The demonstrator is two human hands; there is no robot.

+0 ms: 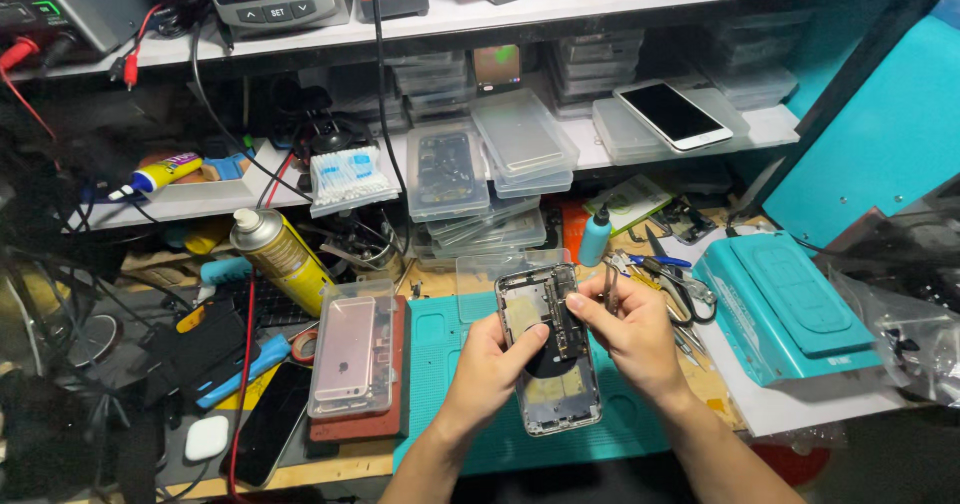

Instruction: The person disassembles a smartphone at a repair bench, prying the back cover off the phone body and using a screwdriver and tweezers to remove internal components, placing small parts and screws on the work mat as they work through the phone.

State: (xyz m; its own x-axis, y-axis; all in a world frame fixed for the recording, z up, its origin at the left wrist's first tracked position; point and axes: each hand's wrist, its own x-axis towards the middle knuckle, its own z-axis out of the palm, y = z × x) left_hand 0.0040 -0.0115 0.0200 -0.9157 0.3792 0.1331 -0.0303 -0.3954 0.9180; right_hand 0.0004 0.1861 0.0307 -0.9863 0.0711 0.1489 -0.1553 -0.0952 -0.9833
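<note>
Both hands on an opened phone shell above the teal mat.

Far left at nine o'clock, a yellow spray can lies tilted among cables on the worktop. Just right of it sits a clear plastic box with a pink phone inside, resting on a red pad. At centre, the left hand clamps the opened phone shell from its left edge, thumb pressed on the inside. The shell is held just over the teal mat. The right hand grips the shell's right edge, fingertips pinched at its upper part. At three o'clock, scissors lie beside a teal device.
</note>
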